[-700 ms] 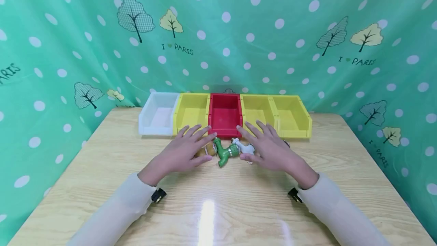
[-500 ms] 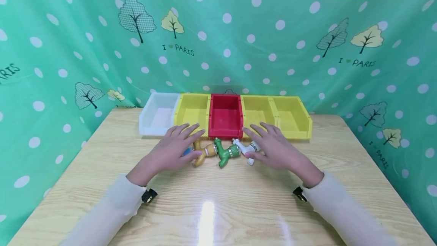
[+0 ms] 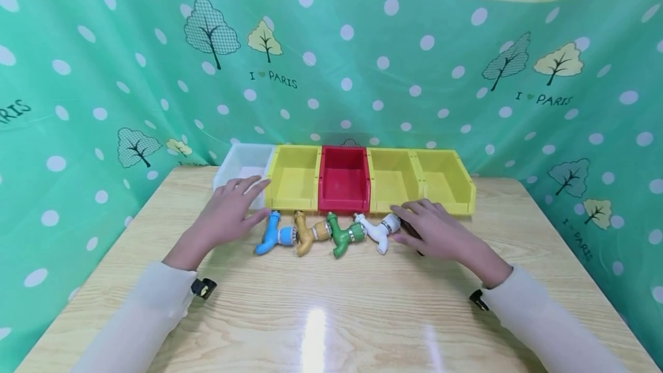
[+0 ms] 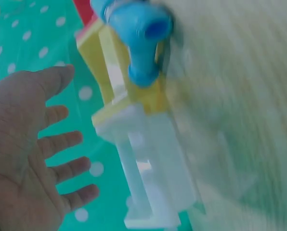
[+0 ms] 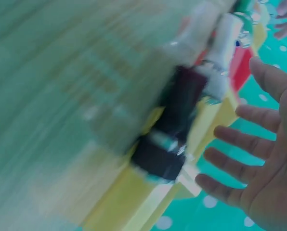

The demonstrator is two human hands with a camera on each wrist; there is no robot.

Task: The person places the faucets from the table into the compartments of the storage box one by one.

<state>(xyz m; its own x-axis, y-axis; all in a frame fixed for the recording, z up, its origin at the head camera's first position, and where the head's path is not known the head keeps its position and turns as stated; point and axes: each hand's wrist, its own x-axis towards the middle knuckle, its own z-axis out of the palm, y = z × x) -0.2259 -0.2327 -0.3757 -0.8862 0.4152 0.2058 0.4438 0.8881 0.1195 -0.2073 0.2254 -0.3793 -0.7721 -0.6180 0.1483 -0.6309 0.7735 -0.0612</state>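
Observation:
Four taps lie in a row on the wooden table: blue (image 3: 271, 235), brown (image 3: 309, 233), green (image 3: 342, 235) and white (image 3: 380, 230). A dark object (image 3: 411, 230) beside the white one is mostly hidden by the right hand in the head view; the right wrist view shows it as a black tap-like piece (image 5: 175, 115). The left hand (image 3: 225, 214), fingers spread, is left of the blue tap, over the white bin's front. The right hand (image 3: 437, 229) hovers over the dark piece, fingers extended, gripping nothing.
Behind the taps stand joined bins: white (image 3: 243, 157), yellow (image 3: 292, 203), red (image 3: 344, 203) and two more yellow ones (image 3: 396, 205), (image 3: 448, 206). A green dotted curtain (image 3: 331, 73) hangs behind and at both sides of the table (image 3: 331, 315).
Both hands have moved apart, the left one leftward and the right one rightward. The blue tap, brown tap and white tap have come into fuller view. The head view has shifted slightly.

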